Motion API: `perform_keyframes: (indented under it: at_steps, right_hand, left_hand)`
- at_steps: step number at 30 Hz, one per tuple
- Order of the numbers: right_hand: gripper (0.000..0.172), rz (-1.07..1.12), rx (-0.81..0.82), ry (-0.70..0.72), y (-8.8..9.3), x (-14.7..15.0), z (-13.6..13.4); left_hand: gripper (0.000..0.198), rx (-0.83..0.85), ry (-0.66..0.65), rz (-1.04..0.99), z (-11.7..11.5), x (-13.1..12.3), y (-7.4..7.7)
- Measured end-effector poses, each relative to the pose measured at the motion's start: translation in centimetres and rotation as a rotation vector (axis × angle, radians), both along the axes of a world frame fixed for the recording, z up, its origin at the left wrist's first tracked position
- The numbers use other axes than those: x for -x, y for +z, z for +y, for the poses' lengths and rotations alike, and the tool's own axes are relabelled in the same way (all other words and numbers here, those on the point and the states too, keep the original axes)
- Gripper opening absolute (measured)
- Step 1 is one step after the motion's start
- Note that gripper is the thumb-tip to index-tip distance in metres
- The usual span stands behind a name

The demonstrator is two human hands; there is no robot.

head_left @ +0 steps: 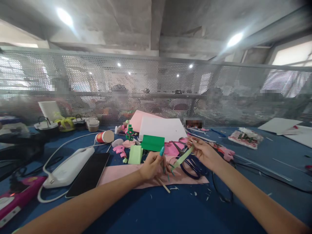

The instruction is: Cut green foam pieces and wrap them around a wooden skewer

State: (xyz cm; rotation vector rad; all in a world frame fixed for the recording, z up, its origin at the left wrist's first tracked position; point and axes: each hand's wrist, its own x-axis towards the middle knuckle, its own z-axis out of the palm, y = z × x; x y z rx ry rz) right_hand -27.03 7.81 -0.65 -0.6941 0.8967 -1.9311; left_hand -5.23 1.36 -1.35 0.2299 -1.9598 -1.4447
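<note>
My left hand (152,165) is closed around a thin wooden stick (163,186) whose end pokes out below the fingers over a pink sheet (117,174). A light green paper strip (182,158) runs from that hand up to my right hand (202,151), which pinches its upper end. Dark-handled scissors (188,165) lie on the pink sheet just under the strip. Small green scraps lie below my left fingers.
A black phone (89,174) and a white power bank (69,169) with cable lie to the left, a pink glue gun (14,198) beyond them. Green, pink and white sheets (161,130) are stacked ahead. A perforated metal screen (156,87) backs the blue table (170,211).
</note>
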Motion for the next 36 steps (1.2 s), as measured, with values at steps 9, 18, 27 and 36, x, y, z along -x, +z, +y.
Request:
perform_keyframes:
  at_steps: [9, 18, 27, 36]
  right_hand:
    - [0.059, 0.189, 0.04, -0.006, 0.0, -1.1, 0.7]
    - [0.024, 0.123, 0.016, -0.086, -1.0, -0.2, -0.2]
    - [0.018, 0.136, -0.073, 0.14, -0.8, -1.9, 0.2]
    - [0.034, 0.217, -0.139, 0.302, -0.7, -4.2, 0.9]
  left_hand:
    - [0.056, -0.184, 0.153, 0.047, -1.3, 0.6, -0.4]
    - [0.052, -0.242, 0.143, 0.051, -1.7, 0.9, -0.5]
    - [0.047, -0.266, 0.088, -0.05, -2.3, 1.1, -0.9]
    - [0.049, -0.243, 0.09, -0.099, -2.4, 1.0, -0.9]
